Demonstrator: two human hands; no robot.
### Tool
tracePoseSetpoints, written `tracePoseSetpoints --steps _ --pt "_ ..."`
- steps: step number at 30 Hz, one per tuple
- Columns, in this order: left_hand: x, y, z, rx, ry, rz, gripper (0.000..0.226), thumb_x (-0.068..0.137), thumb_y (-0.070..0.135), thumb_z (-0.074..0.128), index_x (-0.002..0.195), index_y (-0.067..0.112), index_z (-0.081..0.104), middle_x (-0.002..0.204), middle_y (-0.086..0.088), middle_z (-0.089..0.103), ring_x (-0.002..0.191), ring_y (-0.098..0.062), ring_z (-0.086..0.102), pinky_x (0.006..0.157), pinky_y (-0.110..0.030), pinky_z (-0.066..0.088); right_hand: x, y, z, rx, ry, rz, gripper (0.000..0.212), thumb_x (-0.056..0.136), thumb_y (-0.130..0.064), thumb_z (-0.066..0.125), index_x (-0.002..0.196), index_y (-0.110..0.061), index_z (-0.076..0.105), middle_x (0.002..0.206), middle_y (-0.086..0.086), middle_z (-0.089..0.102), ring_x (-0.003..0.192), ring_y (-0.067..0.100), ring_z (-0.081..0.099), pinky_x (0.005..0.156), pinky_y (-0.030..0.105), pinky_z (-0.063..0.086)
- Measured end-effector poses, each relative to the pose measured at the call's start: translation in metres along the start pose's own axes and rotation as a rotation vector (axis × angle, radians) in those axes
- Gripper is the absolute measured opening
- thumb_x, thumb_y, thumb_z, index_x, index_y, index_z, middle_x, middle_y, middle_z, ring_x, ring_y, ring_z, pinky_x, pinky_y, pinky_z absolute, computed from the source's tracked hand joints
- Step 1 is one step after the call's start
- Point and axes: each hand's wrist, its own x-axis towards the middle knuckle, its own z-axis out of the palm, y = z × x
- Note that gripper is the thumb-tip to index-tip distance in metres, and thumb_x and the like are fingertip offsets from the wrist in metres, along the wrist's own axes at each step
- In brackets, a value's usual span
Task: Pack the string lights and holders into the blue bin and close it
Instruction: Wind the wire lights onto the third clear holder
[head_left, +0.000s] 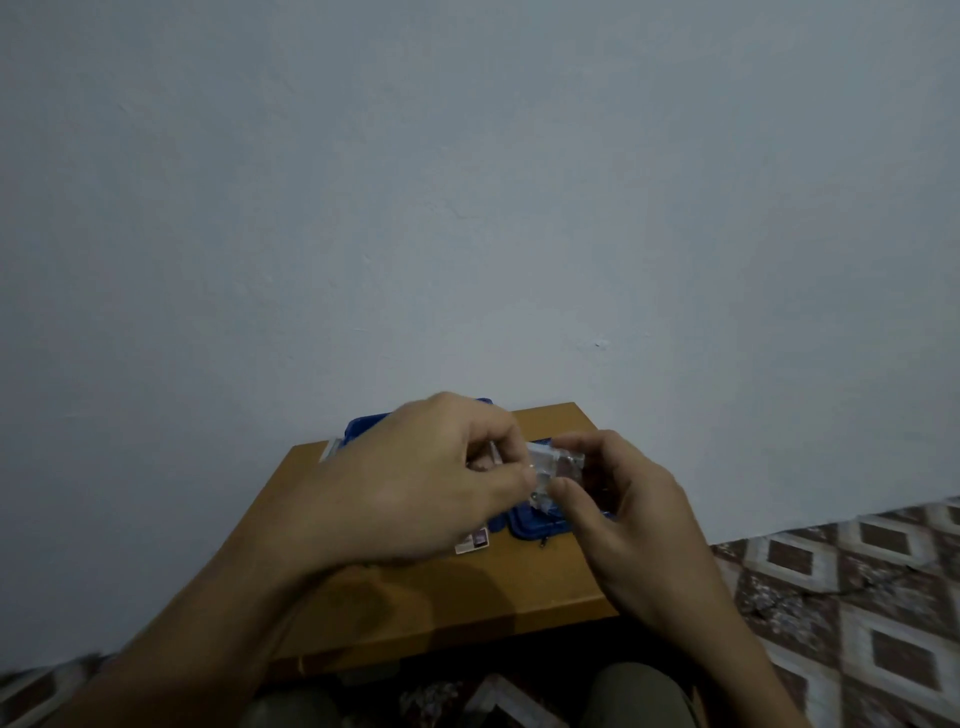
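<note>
Each grip is pinched shut on a small clear packet (550, 467), the left hand (431, 478) at one end and the right hand (623, 514) at the other. They hold it above the blue bin (363, 423), toward the tabletop's (467, 597) far edge. The packet seems light, crinkly and slippery, so it is best held gently by its ends.

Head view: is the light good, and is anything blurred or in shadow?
Head view: dim, bluish light; the clear packet pinched by the left hand and right hand looks soft; the hands shadow the wooden table; the lower left corner is smeared.
</note>
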Motion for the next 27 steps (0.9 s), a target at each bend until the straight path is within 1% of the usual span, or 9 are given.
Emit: tracePoseSetpoints --steps 3,7,11,14,18,20,22,25,27 --pt "0.008 0.004 -0.014 0.001 -0.041 0.049 0.019 0.097 0.035 0.060 0.081 0.027 0.067 0.067 -0.010 0.061 0.054 -0.013 0.048 0.054 -0.029 0.040 -0.001 -0.004 -0.001 -0.015 -0.065 -0.008 0.022 0.095 -0.027 0.064 0.113 -0.038 0.061 0.089 -0.013 0.070 0.082 0.002 0.066 0.069 0.025 0.057" --pt "0.021 0.002 -0.024 0.001 0.027 0.106 0.017 0.096 0.034 0.059 0.084 0.026 0.068 0.077 -0.008 0.067 0.066 -0.024 0.058 0.065 -0.040 0.049 -0.001 -0.005 -0.006 0.108 -0.138 -0.007 0.021 0.094 -0.026 0.066 0.113 -0.037 0.064 0.098 -0.008 0.073 0.092 0.011 0.069 0.077 0.040 0.060" --pt "0.034 -0.006 -0.022 -0.084 0.044 0.117 0.016 0.097 0.023 0.060 0.085 0.017 0.067 0.061 0.015 0.060 0.051 0.001 0.051 0.054 -0.011 0.040 -0.001 -0.007 -0.011 0.201 -0.240 0.011 0.020 0.092 -0.027 0.068 0.111 -0.035 0.066 0.101 -0.006 0.073 0.095 0.016 0.069 0.082 0.046 0.059" --pt "0.042 -0.016 -0.019 -0.187 0.007 0.085 0.015 0.097 0.022 0.061 0.085 0.014 0.066 0.058 0.014 0.057 0.052 -0.005 0.045 0.053 -0.016 0.040 -0.002 -0.011 -0.015 0.309 -0.314 0.033 0.020 0.091 -0.021 0.070 0.109 -0.030 0.068 0.102 -0.002 0.072 0.098 0.019 0.070 0.086 0.048 0.059" --pt "0.047 -0.031 -0.012 -0.348 -0.055 0.022 0.015 0.089 0.025 0.065 0.083 0.012 0.068 0.064 0.004 0.057 0.055 -0.009 0.045 0.053 -0.020 0.039 -0.004 -0.014 -0.023 0.478 -0.377 0.055 0.021 0.085 -0.019 0.073 0.106 -0.021 0.071 0.099 0.001 0.073 0.094 0.019 0.071 0.083 0.038 0.061" --pt "0.046 -0.038 -0.004 -0.444 -0.084 -0.024 0.018 0.083 0.030 0.067 0.082 0.012 0.068 0.068 0.004 0.062 0.059 -0.006 0.054 0.055 -0.018 0.043 -0.004 -0.015 -0.026 0.565 -0.379 0.046 0.021 0.084 -0.019 0.076 0.104 -0.017 0.072 0.096 0.006 0.074 0.088 0.021 0.071 0.077 0.031 0.059" --pt "0.042 -0.047 0.006 -0.577 -0.108 -0.072 0.016 0.086 0.029 0.069 0.082 0.013 0.069 0.075 0.002 0.067 0.069 -0.012 0.061 0.057 -0.023 0.046 -0.004 -0.014 -0.027 0.615 -0.349 0.032 0.025 0.080 -0.021 0.080 0.104 -0.015 0.073 0.096 0.011 0.073 0.086 0.024 0.070 0.074 0.029 0.057" --pt "0.029 -0.055 0.028 -0.752 -0.107 -0.145 0.029 0.098 0.017 0.055 0.078 0.025 0.075 0.062 -0.002 0.050 0.055 -0.019 0.040 0.049 -0.026 0.025 -0.002 -0.010 -0.025 0.629 -0.269 0.037 0.033 0.072 -0.030 0.082 0.102 -0.018 0.075 0.098 0.014 0.072 0.088 0.031 0.070 0.075 0.035 0.059" --pt "0.019 -0.054 0.043 -0.889 -0.078 -0.175 0.017 0.091 0.023 0.061 0.090 0.027 0.077 0.056 0.001 0.031 0.050 -0.015 0.017 0.049 -0.029 0.011 0.000 -0.008 -0.022 0.657 -0.202 0.059 0.026 0.072 -0.025 0.081 0.098 -0.022 0.076 0.094 0.010 0.073 0.088 0.031 0.071 0.078 0.040 0.060"
